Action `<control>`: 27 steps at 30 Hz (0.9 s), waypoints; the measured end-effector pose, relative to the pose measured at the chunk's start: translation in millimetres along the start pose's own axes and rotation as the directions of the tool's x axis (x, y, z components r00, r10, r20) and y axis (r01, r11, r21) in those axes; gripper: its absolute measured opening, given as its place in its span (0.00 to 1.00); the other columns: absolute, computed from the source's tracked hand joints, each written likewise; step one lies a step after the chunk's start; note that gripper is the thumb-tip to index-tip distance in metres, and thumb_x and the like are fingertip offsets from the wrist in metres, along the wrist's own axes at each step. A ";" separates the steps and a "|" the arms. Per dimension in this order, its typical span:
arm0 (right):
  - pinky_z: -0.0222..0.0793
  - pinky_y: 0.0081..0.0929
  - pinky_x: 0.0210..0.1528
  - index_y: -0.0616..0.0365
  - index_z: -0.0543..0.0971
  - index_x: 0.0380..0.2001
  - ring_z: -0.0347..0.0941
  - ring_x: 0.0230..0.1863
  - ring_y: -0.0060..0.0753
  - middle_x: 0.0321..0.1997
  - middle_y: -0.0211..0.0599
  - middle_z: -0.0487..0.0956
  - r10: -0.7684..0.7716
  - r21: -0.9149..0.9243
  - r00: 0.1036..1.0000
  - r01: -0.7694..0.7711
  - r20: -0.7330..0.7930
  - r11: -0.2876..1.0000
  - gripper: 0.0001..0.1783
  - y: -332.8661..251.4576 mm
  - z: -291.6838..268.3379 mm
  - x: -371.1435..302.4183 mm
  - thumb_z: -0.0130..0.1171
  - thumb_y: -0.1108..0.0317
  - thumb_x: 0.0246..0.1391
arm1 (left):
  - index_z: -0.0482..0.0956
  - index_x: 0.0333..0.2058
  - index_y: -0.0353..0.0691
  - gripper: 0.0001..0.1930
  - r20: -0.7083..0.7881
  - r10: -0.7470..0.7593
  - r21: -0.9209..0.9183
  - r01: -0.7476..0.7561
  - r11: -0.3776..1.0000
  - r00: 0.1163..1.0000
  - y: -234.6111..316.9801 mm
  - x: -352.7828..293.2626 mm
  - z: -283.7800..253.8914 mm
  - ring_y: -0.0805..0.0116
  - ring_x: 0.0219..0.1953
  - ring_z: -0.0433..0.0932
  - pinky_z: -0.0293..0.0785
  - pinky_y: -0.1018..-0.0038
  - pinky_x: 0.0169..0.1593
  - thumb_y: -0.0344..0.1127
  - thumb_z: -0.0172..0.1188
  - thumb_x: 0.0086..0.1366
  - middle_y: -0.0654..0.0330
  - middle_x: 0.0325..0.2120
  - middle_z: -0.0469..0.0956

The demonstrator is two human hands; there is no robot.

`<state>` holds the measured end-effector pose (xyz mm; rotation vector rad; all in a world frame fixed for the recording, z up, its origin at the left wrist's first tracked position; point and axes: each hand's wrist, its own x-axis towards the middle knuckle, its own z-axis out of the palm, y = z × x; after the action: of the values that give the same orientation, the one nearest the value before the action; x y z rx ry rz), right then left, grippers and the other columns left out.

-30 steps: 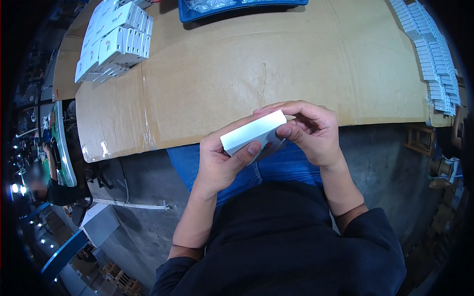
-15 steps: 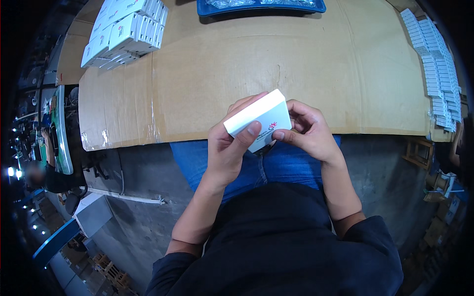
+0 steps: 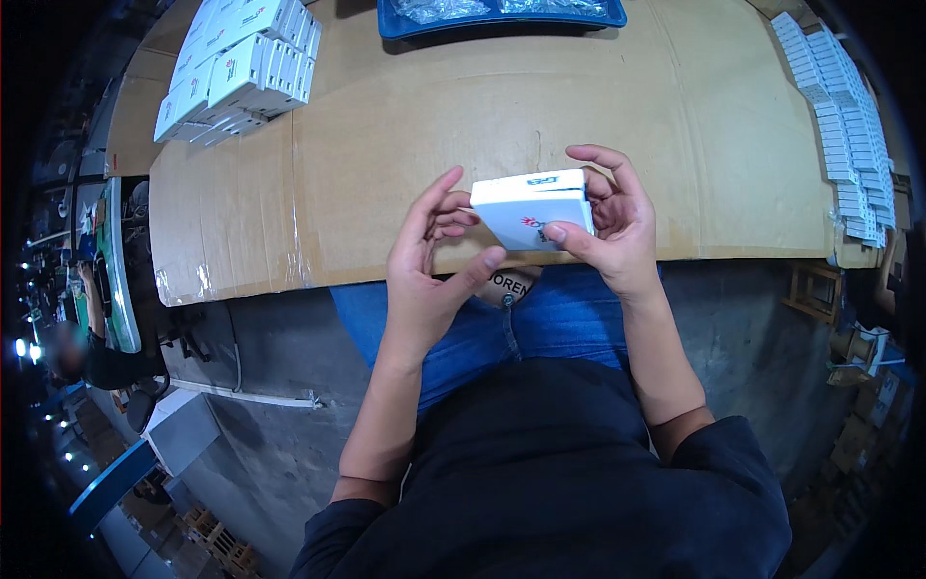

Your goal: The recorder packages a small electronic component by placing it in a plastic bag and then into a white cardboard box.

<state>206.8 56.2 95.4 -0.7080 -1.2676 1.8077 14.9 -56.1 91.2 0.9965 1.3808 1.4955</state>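
A small white box (image 3: 526, 217) with a red mark on its broad face is held up over the near edge of the table. My right hand (image 3: 619, 227) grips its right end, thumb on the front face and fingers behind. A thin dark gap shows along the box's upper right edge, by a blue mark on the narrow side. My left hand (image 3: 429, 261) is spread beside the box's left end, thumb and fingers apart, holding nothing.
The cardboard-covered table (image 3: 405, 145) spans the front. Stacked white boxes (image 3: 241, 72) stand at the far left, and tall stacks of white boxes (image 3: 839, 125) at the right. A blue tray (image 3: 502, 24) with clear plastic-wrapped items sits at the back. Another person (image 3: 92, 338) is at far left.
My left hand has let go of the white box and opened to its left. The box has turned more level, its narrow side now facing up, in my right hand.
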 end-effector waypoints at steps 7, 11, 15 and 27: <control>0.79 0.28 0.59 0.65 0.69 0.64 0.82 0.51 0.29 0.49 0.42 0.83 -0.019 0.048 1.000 0.018 0.020 0.999 0.41 9.8 8.7 -3.3 0.80 0.76 0.48 | 0.71 0.61 0.31 0.30 0.015 -0.177 -0.140 0.178 0.974 0.984 -8.4 2.3 6.3 0.71 0.49 0.82 0.78 0.75 0.53 0.26 0.74 0.63 0.55 0.46 0.82; 0.76 0.30 0.62 0.68 0.75 0.59 0.80 0.53 0.29 0.50 0.41 0.84 0.044 0.103 0.998 -0.047 0.034 0.994 0.33 12.0 8.2 -4.1 0.77 0.76 0.51 | 0.70 0.59 0.31 0.28 -0.014 -0.204 -0.328 0.188 0.926 0.979 -19.9 -1.2 3.1 0.71 0.49 0.83 0.79 0.76 0.55 0.25 0.73 0.64 0.53 0.47 0.83; 0.76 0.27 0.57 0.65 0.82 0.52 0.81 0.51 0.26 0.47 0.38 0.86 0.099 -0.079 0.986 -0.089 0.134 0.993 0.22 9.6 4.3 -7.4 0.75 0.76 0.54 | 0.71 0.61 0.31 0.31 -0.008 0.041 -0.120 -0.041 0.992 0.999 -11.9 1.9 6.7 0.67 0.54 0.82 0.76 0.71 0.61 0.26 0.74 0.62 0.53 0.50 0.83; 0.77 0.27 0.52 0.67 0.84 0.48 0.84 0.48 0.30 0.46 0.42 0.87 -0.108 -0.317 0.946 0.208 0.305 0.925 0.23 8.7 3.0 -6.7 0.79 0.73 0.48 | 0.80 0.54 0.31 0.21 0.180 0.077 -0.285 -0.023 0.958 0.981 -11.0 -5.3 -5.2 0.56 0.62 0.79 0.76 0.64 0.65 0.28 0.71 0.64 0.44 0.57 0.81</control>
<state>205.4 47.4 88.3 -0.5223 -1.8117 1.6069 12.4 -62.4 79.8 0.9700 0.9824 1.5401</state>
